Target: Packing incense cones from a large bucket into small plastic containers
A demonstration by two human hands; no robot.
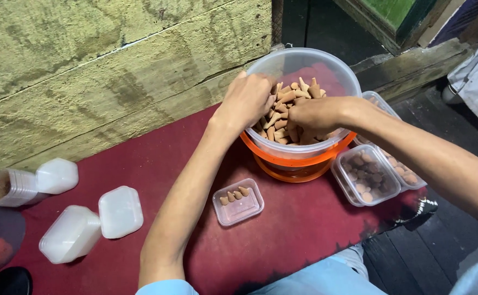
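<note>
Both hands are digging in the clear bucket (304,71) at twelve o'clock: left hand (247,101) and right hand (315,114) are curling loosely over brown cones (288,98), grip hidden. Cones may be slipping past the small open box (238,202) at six o'clock, scattering on the red mat (157,164).

We see a bucket (326,74) of clear, smooth plastic, glossy at the rim, with an orange plastic band. The cones (289,109) inside look matt and chalky, like dry clay. The small tray (239,203) and stacked lidded boxes (69,235) are cloudy plastic. The mat (299,229) is matt red cloth; the wall (97,71) is rough, worn wood.
</note>
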